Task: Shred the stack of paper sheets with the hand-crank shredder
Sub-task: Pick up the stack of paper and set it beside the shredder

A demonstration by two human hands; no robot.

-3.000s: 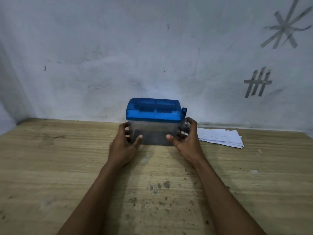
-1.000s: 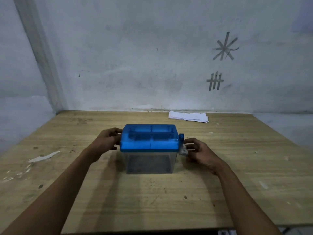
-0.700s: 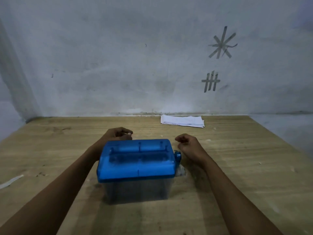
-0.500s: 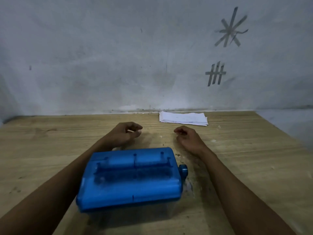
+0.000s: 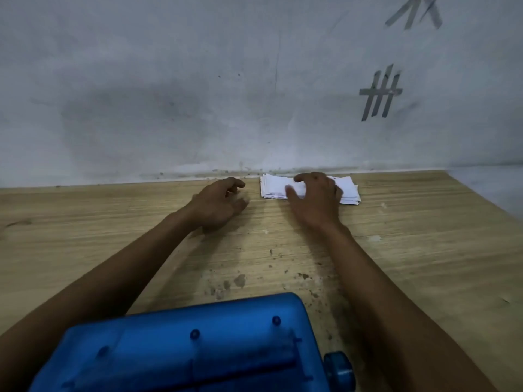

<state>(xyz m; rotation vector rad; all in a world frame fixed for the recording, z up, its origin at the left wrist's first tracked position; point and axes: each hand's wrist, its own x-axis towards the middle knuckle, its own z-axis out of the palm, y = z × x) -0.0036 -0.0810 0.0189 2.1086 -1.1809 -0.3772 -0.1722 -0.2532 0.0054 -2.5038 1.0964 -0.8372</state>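
- Your right hand [image 5: 314, 200] is over the stack of paper sheets [image 5: 349, 190], palm down, fingers arched across the top sheet, thumb out on the left side. It's blurred, so can't tell whether it grips the sheets or just lies on them.
- Your left hand [image 5: 219, 203] is just left of the stack, apart from it, low at the bench [image 5: 424, 250]. Fingers loosely curled, holding nothing.
- Both forearms are bare & reach from the near edge toward the far edge.
- The stack lies flat at the far edge of the bench, right of the middle, close to the wall [image 5: 169, 94]. Sheets are white, edges a bit uneven.
- The hand-crank shredder [image 5: 184, 346] sits at the near edge betw. your forearms, well apart from the stack & both hands. Only its blue lid shows, w/ a groove running left-right.
- The crank knob [image 5: 338, 369], blue & round, sticks out on the shredder's right side, near your right forearm.
- Dark stains [image 5: 240, 280] mark the bench betw. shredder & hands.
- On the grey wall, upper right: tape strips [image 5: 380, 93], several uprights w/ one across. A second tape mark [image 5: 413, 12] is cut off at the top.
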